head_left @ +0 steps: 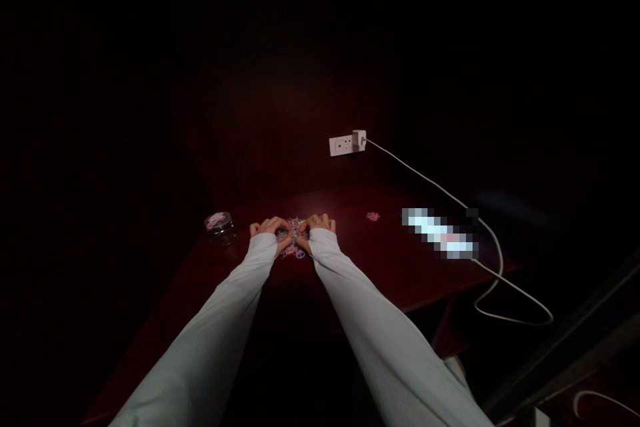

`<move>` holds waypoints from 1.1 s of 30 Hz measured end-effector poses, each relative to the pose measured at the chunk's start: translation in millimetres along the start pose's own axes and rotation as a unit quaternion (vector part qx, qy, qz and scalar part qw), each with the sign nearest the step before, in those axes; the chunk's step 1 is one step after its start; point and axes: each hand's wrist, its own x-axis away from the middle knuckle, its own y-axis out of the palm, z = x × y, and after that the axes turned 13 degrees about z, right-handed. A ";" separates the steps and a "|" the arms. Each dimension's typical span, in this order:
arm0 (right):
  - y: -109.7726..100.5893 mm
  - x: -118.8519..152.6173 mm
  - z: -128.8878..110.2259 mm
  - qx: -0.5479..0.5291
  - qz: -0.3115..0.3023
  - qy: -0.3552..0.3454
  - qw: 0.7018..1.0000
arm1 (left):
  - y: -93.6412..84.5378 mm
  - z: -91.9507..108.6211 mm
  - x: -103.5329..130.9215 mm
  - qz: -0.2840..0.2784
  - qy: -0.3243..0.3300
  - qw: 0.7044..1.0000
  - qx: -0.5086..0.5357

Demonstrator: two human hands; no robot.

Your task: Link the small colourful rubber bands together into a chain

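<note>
A pile of small coloured loops that look like rubber bands (pixel 294 252) lies on the dark red table. At the pile's left side is my left hand (pixel 270 228), its fingers curled and the thumb and forefinger drawn together. My right hand (pixel 319 225) mirrors it on the right side, also curled with thumb and forefinger close together. Both sets of fingertips are over or in the pile. Whatever they pinch is too small to make out. Some of the loops are hidden behind my hands.
To the left stands a clear lidded jar (pixel 220 228). A small pink cluster of loops (pixel 373 216) lies right of my hands. Farther right is a bright blurred-out device (pixel 440 233) with a white cable (pixel 425 177) running to a wall socket (pixel 342 145). The surroundings are dark.
</note>
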 end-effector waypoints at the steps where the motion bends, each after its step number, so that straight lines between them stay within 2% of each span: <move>1: 0.0 0.1 0.0 0.000 0.000 0.001 1.000 | 0.0 0.1 0.0 0.000 0.001 1.000 -0.001; 33: 0.0 -0.7 0.4 0.021 -0.002 -0.013 1.000 | -0.4 0.2 -0.8 0.000 0.008 1.000 -0.016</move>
